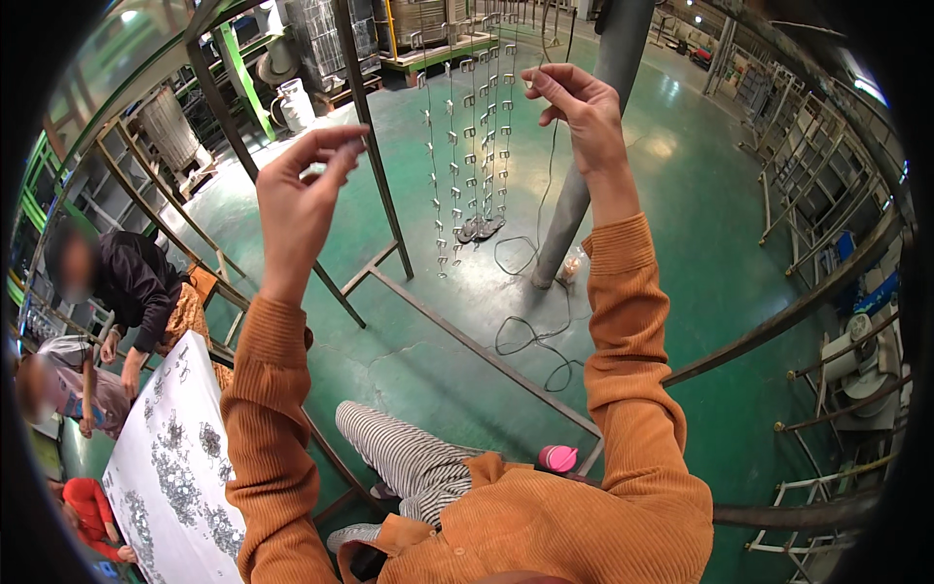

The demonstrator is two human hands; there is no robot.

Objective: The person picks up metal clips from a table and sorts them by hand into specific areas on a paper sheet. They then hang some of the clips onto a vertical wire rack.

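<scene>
Both my arms, in orange corduroy sleeves, are raised in front of me. My left hand (pixel 300 195) is up beside a dark metal frame post (pixel 368 127), its thumb and forefinger brought together. What they pinch, if anything, is too small to make out. Higher up, my right hand (pixel 592 117) is closed in a pinch near a thick grey pole (pixel 593 156); a tiny thing may be between its fingertips, but its kind does not show. Between and beyond my hands hang several wires strung with small U-shaped metal pieces (pixel 470 131). Dark pieces (pixel 479 230) cluster at their lower ends.
A low frame bar (pixel 486 346) crosses the green floor before me. Loose cable (pixel 530 336) lies around the pole's foot. A pink-lidded container (pixel 557 458) stands by my side. At left, people sit round a white table (pixel 161 409) covered with small metal parts. Metal racks (pixel 808 165) stand right.
</scene>
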